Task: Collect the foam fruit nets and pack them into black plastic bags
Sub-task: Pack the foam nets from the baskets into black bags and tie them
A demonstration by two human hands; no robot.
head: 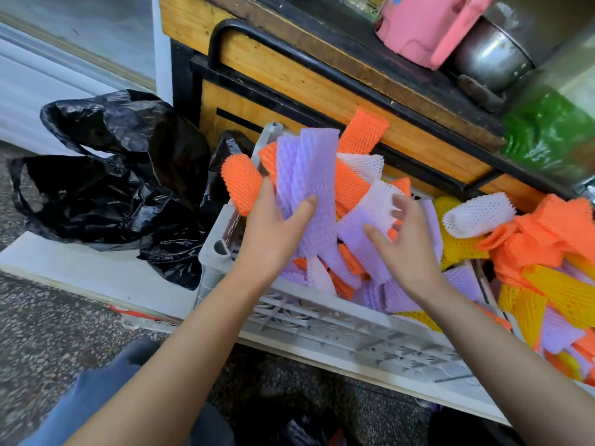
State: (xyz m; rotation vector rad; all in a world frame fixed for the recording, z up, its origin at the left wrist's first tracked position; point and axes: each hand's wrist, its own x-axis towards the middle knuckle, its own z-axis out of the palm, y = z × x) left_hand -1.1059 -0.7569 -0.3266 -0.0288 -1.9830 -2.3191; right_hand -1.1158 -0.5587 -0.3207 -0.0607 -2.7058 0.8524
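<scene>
A grey plastic crate (pixel 322 320) holds a heap of foam fruit nets in purple, orange and white. My left hand (pixel 273 230) grips a bundle of purple nets (pixel 309 169) held upright over the crate's left end, with orange nets (pixel 241 185) behind them. My right hand (pixel 409 239) hovers over the heap with fingers spread, touching a purple net (pixel 360 226) and a white one (pixel 380 201). Black plastic bags (pixel 106 175) lie crumpled on the floor left of the crate.
A second pile of orange, yellow and white nets (pixel 547 262) spills to the right. A wooden cart (pixel 322 85) with black metal rails stands behind, carrying a pink jug (pixel 428 24), a metal pot (pixel 492 56) and a green bag (pixel 553 133). My knee (pixel 106 391) is at bottom left.
</scene>
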